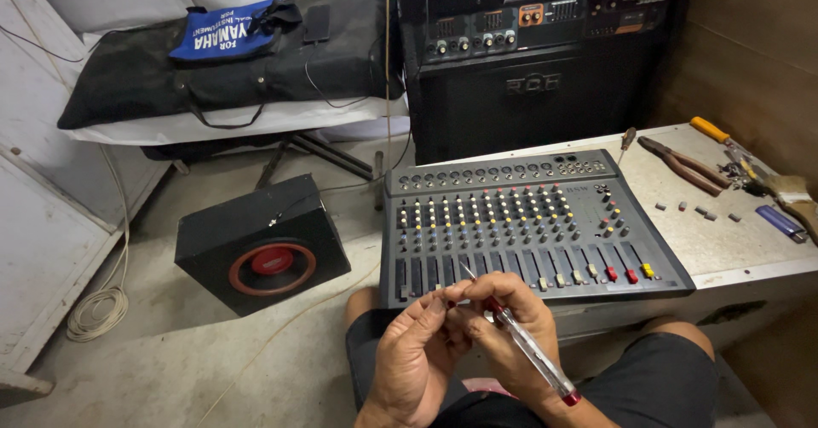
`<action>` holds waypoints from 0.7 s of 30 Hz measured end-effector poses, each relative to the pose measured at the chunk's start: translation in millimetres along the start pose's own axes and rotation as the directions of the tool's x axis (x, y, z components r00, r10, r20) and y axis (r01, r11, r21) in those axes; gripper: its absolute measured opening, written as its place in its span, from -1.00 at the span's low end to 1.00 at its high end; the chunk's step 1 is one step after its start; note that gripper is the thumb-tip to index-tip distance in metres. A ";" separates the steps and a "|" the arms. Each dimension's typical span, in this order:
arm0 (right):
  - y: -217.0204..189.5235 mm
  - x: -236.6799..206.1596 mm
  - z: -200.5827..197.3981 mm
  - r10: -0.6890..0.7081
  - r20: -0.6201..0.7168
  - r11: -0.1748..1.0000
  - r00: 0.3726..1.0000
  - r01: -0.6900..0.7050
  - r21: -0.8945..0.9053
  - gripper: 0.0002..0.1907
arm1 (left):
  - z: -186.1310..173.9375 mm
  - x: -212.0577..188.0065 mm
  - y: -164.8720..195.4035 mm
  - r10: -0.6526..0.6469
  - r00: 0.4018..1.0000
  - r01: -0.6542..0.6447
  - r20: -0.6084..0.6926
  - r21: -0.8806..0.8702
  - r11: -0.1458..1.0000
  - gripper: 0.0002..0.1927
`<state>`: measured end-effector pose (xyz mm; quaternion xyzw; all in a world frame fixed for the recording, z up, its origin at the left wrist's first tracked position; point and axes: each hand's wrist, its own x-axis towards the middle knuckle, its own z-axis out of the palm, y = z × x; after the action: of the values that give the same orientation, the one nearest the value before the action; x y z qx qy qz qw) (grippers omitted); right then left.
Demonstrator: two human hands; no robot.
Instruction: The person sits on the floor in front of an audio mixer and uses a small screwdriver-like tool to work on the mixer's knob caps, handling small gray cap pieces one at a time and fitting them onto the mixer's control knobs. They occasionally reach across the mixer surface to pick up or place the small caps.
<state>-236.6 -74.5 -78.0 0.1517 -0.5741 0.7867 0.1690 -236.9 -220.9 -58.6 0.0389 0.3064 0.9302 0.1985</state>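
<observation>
My right hand [511,326] grips a screwdriver [532,351] with a clear handle and red end, its thin tip pointing up-left towards the front edge of a grey audio mixer [532,215]. My left hand [417,347] is held against the right one, fingertips pinched near the screwdriver's shaft; whether a small part sits between them is too small to tell. Both hands hover over my lap, just in front of the mixer's faders. The mixer lies on a pale low bench [733,240].
Pliers [682,165], a yellow-handled tool [711,131], a brush [788,191], a blue lighter [780,222] and several small grey caps [699,211] lie on the bench. A black amplifier [528,78] stands behind. A speaker box [260,245], coiled cable [98,309] and black bag [230,53] are left.
</observation>
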 end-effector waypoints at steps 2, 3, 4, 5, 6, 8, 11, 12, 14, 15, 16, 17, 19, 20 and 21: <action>0.8 0.1 -0.3 0.025 -0.009 1.000 1.000 -0.025 0.016 -0.67 | -2.3 1.1 -1.0 0.006 1.000 -0.006 0.000 0.000 1.000 -0.76; 0.8 -0.3 -1.3 0.044 -0.010 0.999 0.999 -0.043 0.033 -0.66 | -3.9 1.9 -1.3 0.010 1.000 -0.010 0.001 -0.003 1.000 -0.76; 1.1 -0.4 -1.8 0.063 -0.010 0.997 0.998 -0.062 0.051 -0.65 | -5.5 2.7 -1.8 0.014 1.000 -0.014 0.002 -0.005 1.000 -0.77; 1.6 -0.3 -1.9 0.045 -0.008 0.998 0.999 -0.045 0.041 -0.65 | -7.1 3.3 -2.4 0.018 1.000 -0.018 0.008 -0.008 1.000 -0.77; 2.2 0.0 -1.9 0.028 -0.007 0.999 1.000 -0.028 0.032 -0.65 | -8.7 3.9 -3.2 0.023 1.000 -0.023 0.014 -0.012 1.000 -0.77; 2.9 1.2 -1.5 0.004 -0.003 0.999 1.000 -0.004 0.035 -0.65 | -11.7 5.1 -4.8 0.029 0.999 -0.028 0.014 -0.026 0.999 -0.79; 0.5 2.7 0.0 -0.015 0.008 0.998 1.000 0.014 0.059 -0.63 | -15.4 6.3 -6.7 0.015 1.000 -0.015 0.002 -0.074 0.997 -0.81; -1.7 2.7 0.5 -0.018 0.015 0.998 1.000 0.017 0.059 -0.63 | -16.3 6.8 -6.8 0.000 1.000 0.001 0.002 -0.100 0.995 -0.81; -7.4 2.5 2.1 -0.011 0.021 1.000 1.000 0.010 0.024 -0.64 | -17.4 6.9 -6.5 -0.044 0.999 0.043 -0.004 -0.148 0.988 -0.82; -10.8 2.3 2.7 0.000 0.020 1.000 1.000 0.000 -0.013 -0.65 | -17.8 6.6 -5.6 -0.072 0.997 0.069 -0.008 -0.170 0.983 -0.82; -14.3 1.9 3.2 0.011 0.018 0.999 1.000 -0.011 -0.049 -0.66 | -17.9 6.4 -4.8 -0.100 0.995 0.096 -0.013 -0.191 0.977 -0.82; -17.7 1.6 3.4 -0.027 0.026 0.994 0.999 0.030 -0.106 -0.63 | -17.6 7.1 -3.8 -0.090 0.996 0.087 -0.004 -0.224 0.971 -0.83; -23.7 -0.9 4.1 -0.103 0.047 0.969 0.994 0.111 -0.219 -0.57 | -17.8 6.3 0.7 -0.069 0.998 0.069 0.011 -0.289 0.955 -0.86; -25.8 -2.7 3.4 -0.171 0.063 0.953 0.983 0.181 -0.242 -0.60 | -18.4 4.7 3.1 -0.046 0.999 0.050 0.023 -0.258 0.965 -0.85; -28.5 -4.0 1.6 -0.238 0.079 0.932 0.968 0.250 -0.263 -0.60 | -19.1 3.3 6.5 -0.023 0.999 0.031 0.036 -0.227 0.973 -0.84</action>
<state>-220.4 -68.3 -55.0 0.2154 -0.6568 0.6698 0.2711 -245.8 -235.0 -70.4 0.0271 0.1950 0.9556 0.2191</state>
